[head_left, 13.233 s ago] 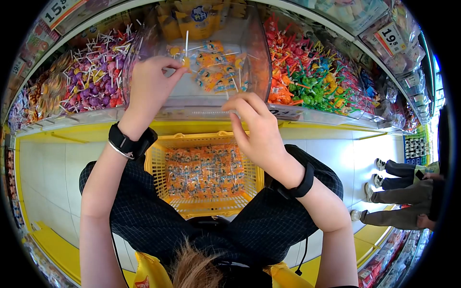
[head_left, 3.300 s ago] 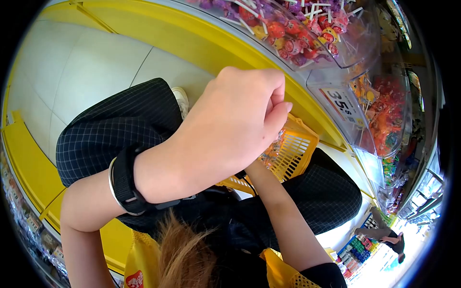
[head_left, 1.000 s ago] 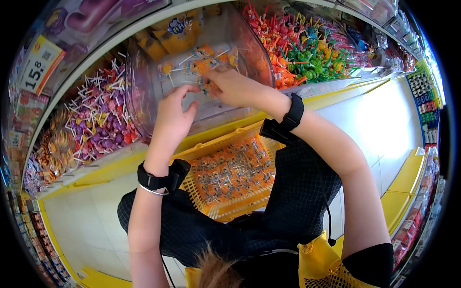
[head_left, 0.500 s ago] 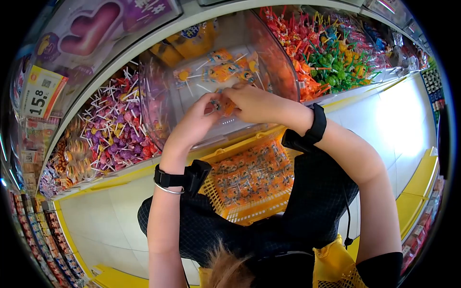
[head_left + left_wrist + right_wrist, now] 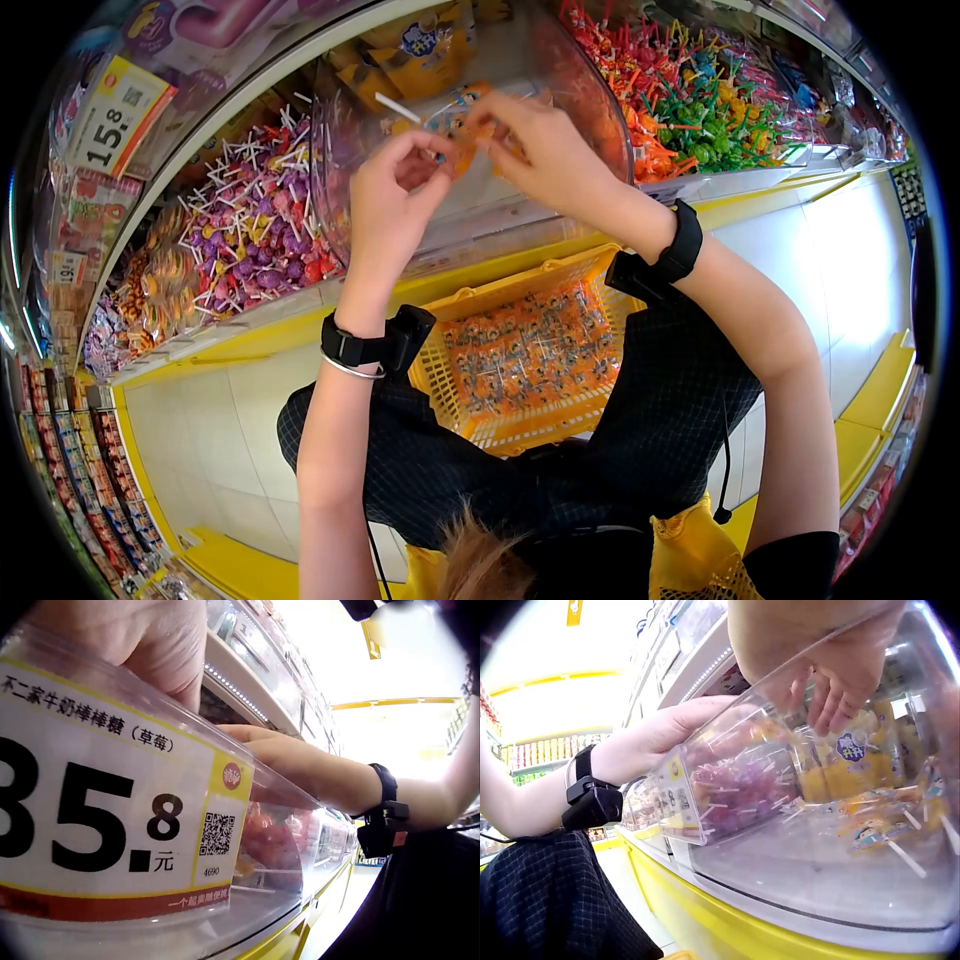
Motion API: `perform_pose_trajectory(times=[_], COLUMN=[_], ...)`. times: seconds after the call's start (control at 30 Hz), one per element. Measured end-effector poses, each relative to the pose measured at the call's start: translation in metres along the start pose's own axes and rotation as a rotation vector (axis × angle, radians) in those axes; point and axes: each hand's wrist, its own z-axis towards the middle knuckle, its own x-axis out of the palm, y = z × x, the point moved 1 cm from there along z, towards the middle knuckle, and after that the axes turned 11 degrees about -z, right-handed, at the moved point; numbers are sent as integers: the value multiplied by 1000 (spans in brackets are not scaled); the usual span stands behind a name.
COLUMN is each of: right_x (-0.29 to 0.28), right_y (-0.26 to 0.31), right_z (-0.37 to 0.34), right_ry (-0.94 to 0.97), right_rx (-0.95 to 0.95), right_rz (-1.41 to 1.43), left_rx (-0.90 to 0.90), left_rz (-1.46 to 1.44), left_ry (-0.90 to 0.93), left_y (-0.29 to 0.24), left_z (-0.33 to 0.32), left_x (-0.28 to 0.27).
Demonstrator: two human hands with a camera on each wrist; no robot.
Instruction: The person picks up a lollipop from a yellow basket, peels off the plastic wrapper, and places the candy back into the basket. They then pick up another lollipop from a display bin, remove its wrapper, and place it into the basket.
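In the head view my left hand (image 5: 400,190) pinches a lollipop in an orange printed wrapper; its white stick (image 5: 398,108) points up and left. My right hand (image 5: 550,150) is bent close to the wrapped end, fingertips right at it; I cannot tell whether they pinch it. Both hands are over a clear plastic bin (image 5: 480,220). Several more orange-wrapped lollipops (image 5: 881,829) lie on the bin's floor in the right wrist view. Below, between the person's knees, a yellow basket (image 5: 440,390) holds rows of the same lollipops (image 5: 535,350).
Purple and red lollipops (image 5: 265,230) fill the bin on the left. Red, orange and green ones (image 5: 690,110) are heaped on the right. Yellow bags (image 5: 420,45) stand at the bin's back. A large price tag (image 5: 112,795) hangs before the left wrist camera.
A second ago the right hand was reaching among the lollipops and the left was free. Half a second ago they met over the bin's front. Both have since risen, and the stick shows above the left hand.
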Motion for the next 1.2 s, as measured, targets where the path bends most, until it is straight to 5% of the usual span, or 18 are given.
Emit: perform_pose_trajectory(times=[0.1, 0.27, 0.3, 0.37, 0.47, 0.8, 0.9, 0.97, 1.2], right_x=[-7, -3, -6, -10, -10, 10, 18, 28, 8], right_y=[11, 50, 61, 68, 75, 82, 76, 57, 61], right_z=[-1, -29, -37, -45, -61, -89, -97, -102, -110], right_ry=[-119, 50, 179, 467, 688, 578, 473, 442, 371], right_rx=[-63, 3, 138, 306, 498, 491, 555, 343, 471], right_rz=[40, 557, 801, 901, 943, 969, 894, 591, 752], left_rx=[221, 141, 145, 29, -43, -77, -244, -273, -436], left_rz=[15, -217, -213, -185, -85, -180, -141, -128, -156], left_ry=[7, 200, 198, 369, 380, 49, 63, 70, 151], left_y=[-19, -60, -64, -67, -49, -43, -3, 4, -6], left_z=[-18, -56, -62, -71, -81, -123, -132, -135, -134], left_x=[-3, -13, -16, -19, -24, -4, -17, -15, 4])
